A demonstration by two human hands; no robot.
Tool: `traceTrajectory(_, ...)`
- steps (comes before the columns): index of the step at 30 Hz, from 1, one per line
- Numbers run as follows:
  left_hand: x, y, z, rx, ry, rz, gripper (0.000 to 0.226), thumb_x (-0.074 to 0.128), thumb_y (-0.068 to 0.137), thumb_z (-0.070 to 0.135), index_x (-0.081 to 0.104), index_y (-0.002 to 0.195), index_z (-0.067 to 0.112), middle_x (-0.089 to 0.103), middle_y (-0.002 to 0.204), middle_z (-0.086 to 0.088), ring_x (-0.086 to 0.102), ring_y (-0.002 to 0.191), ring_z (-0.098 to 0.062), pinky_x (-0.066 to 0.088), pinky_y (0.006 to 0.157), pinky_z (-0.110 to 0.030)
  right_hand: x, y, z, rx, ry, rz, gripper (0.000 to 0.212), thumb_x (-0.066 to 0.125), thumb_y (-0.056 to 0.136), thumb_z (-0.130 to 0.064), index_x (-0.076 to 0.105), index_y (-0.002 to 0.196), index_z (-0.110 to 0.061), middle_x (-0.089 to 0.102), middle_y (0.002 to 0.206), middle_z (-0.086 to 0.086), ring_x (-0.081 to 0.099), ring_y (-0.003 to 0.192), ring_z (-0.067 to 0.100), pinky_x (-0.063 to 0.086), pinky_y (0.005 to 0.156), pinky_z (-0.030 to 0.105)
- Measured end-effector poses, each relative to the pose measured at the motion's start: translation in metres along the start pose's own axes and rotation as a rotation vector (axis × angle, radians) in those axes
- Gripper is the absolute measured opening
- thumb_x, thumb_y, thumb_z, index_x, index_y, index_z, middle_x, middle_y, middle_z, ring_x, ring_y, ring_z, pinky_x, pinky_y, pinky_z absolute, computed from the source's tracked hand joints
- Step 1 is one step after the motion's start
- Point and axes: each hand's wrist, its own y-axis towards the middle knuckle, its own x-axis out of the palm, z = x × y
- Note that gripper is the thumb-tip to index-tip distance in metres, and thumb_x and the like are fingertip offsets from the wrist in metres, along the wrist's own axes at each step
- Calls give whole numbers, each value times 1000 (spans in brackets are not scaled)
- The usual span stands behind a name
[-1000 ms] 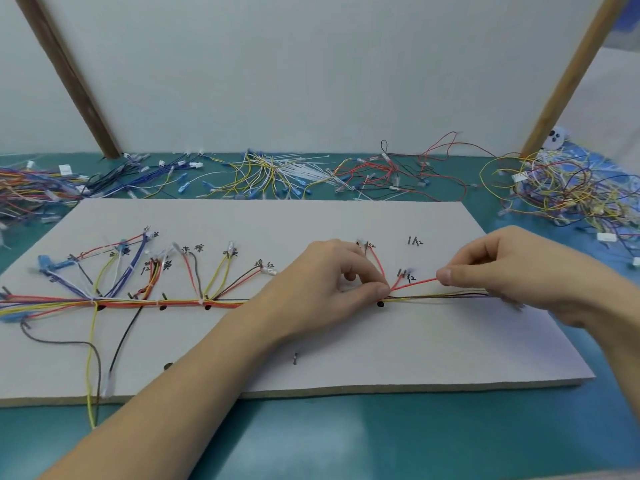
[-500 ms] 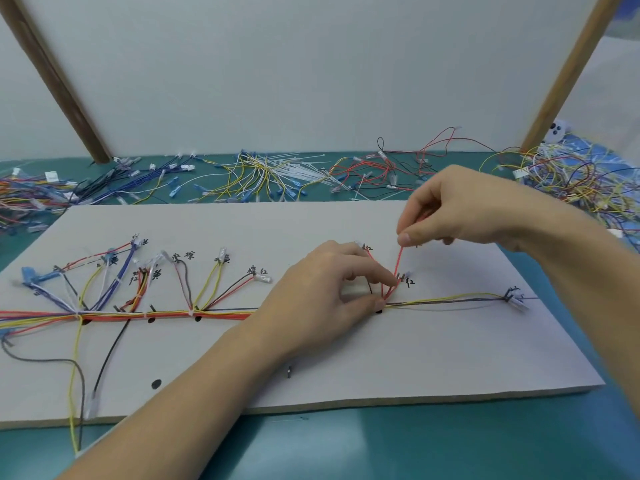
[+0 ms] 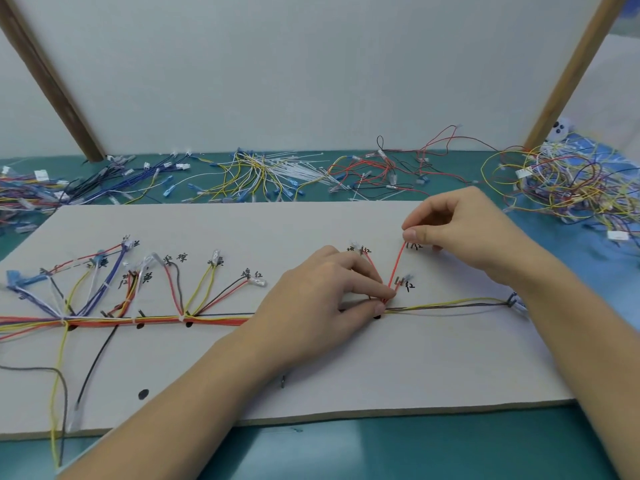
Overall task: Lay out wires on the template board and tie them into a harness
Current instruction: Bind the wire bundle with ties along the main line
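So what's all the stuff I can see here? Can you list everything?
flat grey template board: one, on the teal table.
bundled multicoloured wire harness: one, along the board's left half.
thin red wire: one, slanting up near the board's middle.
loose wire piles: several, mixed colours, behind the board.
white cable ties: a bunch, back centre.
wooden posts: two, brown, leaning at the back corners.
hands: left hand pinches the harness; right hand pinches the red wire's end.

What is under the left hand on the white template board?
The left hand covers part of the horizontal multicoloured wire bundle on the white template board. Its fingers pinch the thin red wire at its lower end. Any pegs or ties beneath are hidden.
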Motion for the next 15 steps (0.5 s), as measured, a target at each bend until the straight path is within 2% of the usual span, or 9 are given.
traceTrajectory(4,0,0,0,2,18,-7,23,66,98,40,74,119,45,60,124,26,47,111,-8,50,90,-41,1,-2,7,33,20,0,12,82,84,-6,79,82,-17,77,75,8,63,63,10,54,66,32)
traceTrajectory(8,0,0,0,-3,19,-14,24,65,99,41,73,120,47,57,134,29,46,116,-6,50,92,-41,2,0,11,50,49,15,17,76,89,-2,77,84,-18,75,71,3,63,66,14,55,59,21)
traceTrajectory(11,0,0,-1,-5,20,-15,23,64,99,41,73,120,47,57,136,30,46,117,-5,50,93,-41,3,1,13,66,39,30,22,74,91,-1,77,82,-21,72,64,-5,60,60,9,52,57,19)
traceTrajectory(15,0,0,-1,4,30,-19,23,63,99,42,73,120,47,57,135,30,46,117,-5,50,92,-41,6,2,14,68,57,48,19,75,90,-4,79,83,-21,72,63,-7,58,56,2,50,57,18)
